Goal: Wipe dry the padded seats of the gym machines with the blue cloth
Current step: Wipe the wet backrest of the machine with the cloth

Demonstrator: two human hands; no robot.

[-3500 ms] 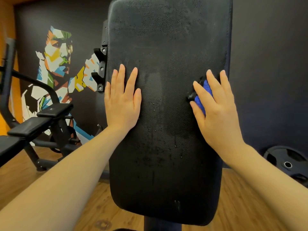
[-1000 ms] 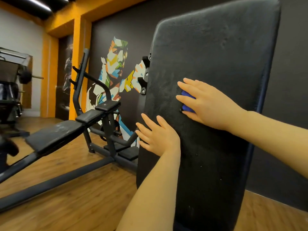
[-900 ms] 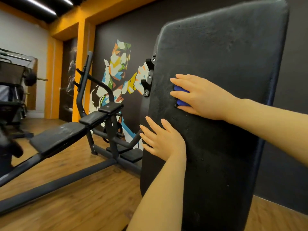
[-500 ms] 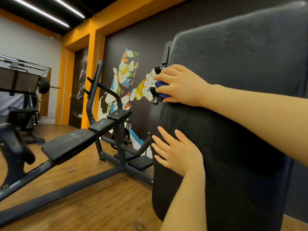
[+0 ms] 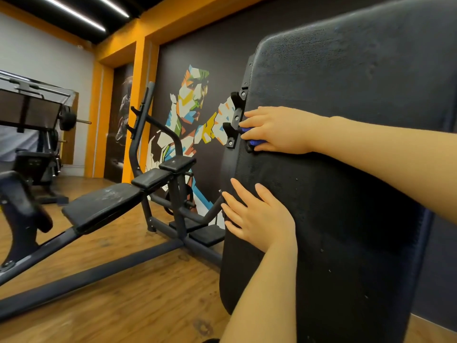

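Big black upright pad (image 5: 358, 169) fills the right side of the view, standing nearly vertical, w/ small water beads on its lower half. Right hand (image 5: 277, 131) lies flat on the pad near its left edge, about mid-height, fingers straight & pointing left, pressing the blue cloth (image 5: 254, 143) against the padding. Only bits of the cloth show under and between the fingers, the rest is covered by the hand. The fingertips reach almost to the black bracket (image 5: 235, 120) bolted on the pad's left side.

Left hand (image 5: 254, 216) sits lower down on the same pad, also at the left edge, palm flat, fingers spread & straight, holding nothing. Both forearms are bare. The two hands are apart, right one above the left.

Left of the pad stands another gym machine (image 5: 138, 194) w/ a slanted black seat and smaller pads on a dark steel frame, resting on the wood floor (image 5: 118, 288). Behind it a dark wall carries a colourful mural of a boxer (image 5: 190, 115). Orange pillars (image 5: 138, 95) frame the wall. Further left, a weight plate on a bar (image 5: 66, 118) and more equipment, partly cut off. Strip lights (image 5: 74, 13) run along the black ceiling.
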